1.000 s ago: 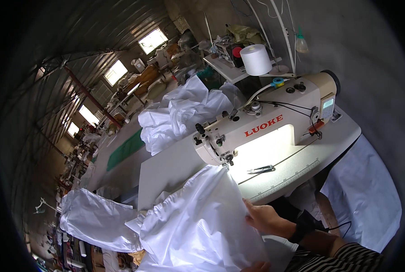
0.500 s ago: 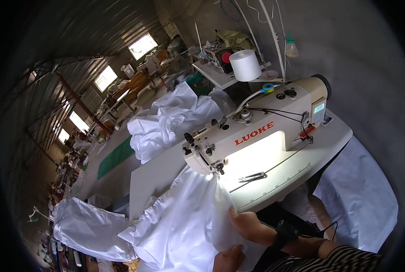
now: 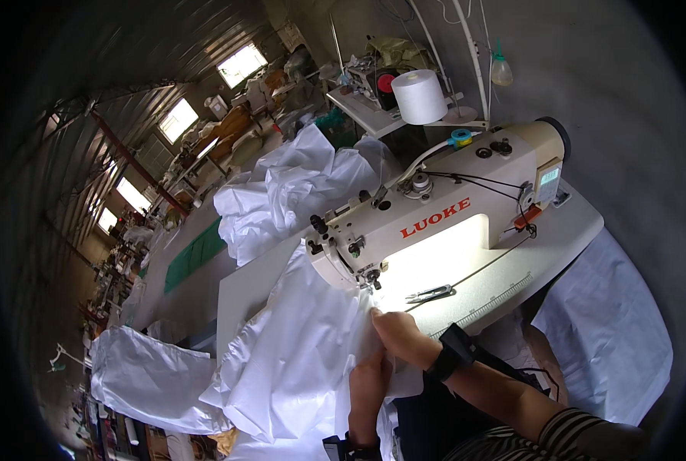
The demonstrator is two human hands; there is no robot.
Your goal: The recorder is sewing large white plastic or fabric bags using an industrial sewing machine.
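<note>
White fabric point(image 3: 301, 353) lies under the head of a sewing machine point(image 3: 504, 180) and drapes over the table's near left side. My right hand point(image 3: 403, 336) is closed on the fabric's right edge, just below the lit needle area, with thumb and fingertips pinched together. Right below it, my left hand point(image 3: 370, 369) is closed at the same edge; its fingertips are partly hidden by cloth and the right hand. A pair of thread snips point(image 3: 430, 294) rests on the machine bed, to the right of the needle and apart from both hands.
A crumpled white fabric pile point(image 3: 297, 184) lies behind the machine. More white cloth hangs at the left point(image 3: 147, 380) and right point(image 3: 608, 323). A white thread cone point(image 3: 420, 97) stands behind the machine arm. Green cloth point(image 3: 195, 257) covers part of the table further left.
Both hands have moved up along the fabric edge toward the needle, the left from near the lower border. The fabric has shifted slightly with them, and more of both forearms shows.
</note>
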